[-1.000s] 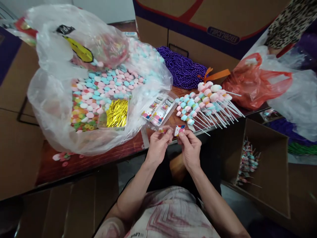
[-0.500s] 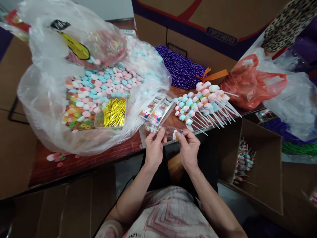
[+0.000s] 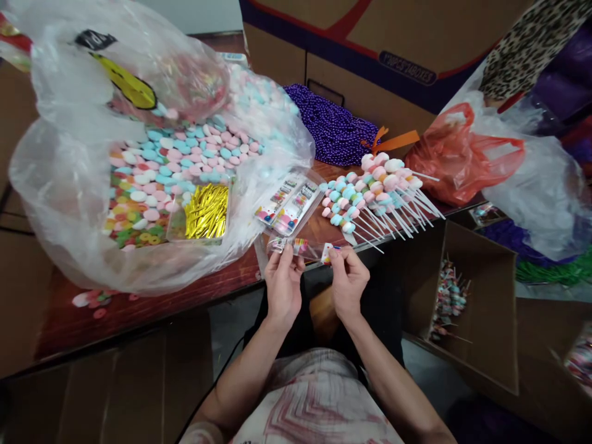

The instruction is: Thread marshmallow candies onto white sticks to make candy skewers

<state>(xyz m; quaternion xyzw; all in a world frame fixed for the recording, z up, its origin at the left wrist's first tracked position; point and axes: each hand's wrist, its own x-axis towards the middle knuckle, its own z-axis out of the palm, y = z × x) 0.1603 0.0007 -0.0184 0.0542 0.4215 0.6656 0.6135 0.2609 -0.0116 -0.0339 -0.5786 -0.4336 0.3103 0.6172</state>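
Note:
A small clear plastic bag with colourful print (image 3: 303, 246) is stretched between my hands at the table's front edge. My left hand (image 3: 283, 287) pinches its left part between thumb and fingers. At its right end, by a white, red and blue printed corner, my right hand (image 3: 349, 282) is closed on the same bag. Just beyond them lies a clear tray of flat printed bags (image 3: 289, 200). Candy skewers on white sticks (image 3: 379, 188) are piled to the right. Left of the tray, gold twist ties (image 3: 206, 211) fill a clear box.
A big translucent bag (image 3: 50, 185) holds pastel candies (image 3: 185, 154). Purple bead strands (image 3: 328, 126) and a red plastic bag (image 3: 457, 157) lie behind. Below right, an open carton (image 3: 490, 314) contains skewers. Loose candies (image 3: 97, 300) lie near the table's left front edge.
The view has shifted slightly, moving the scene a little left. Both hands keep hold of the small bag, whose coloured print now shows more between them.

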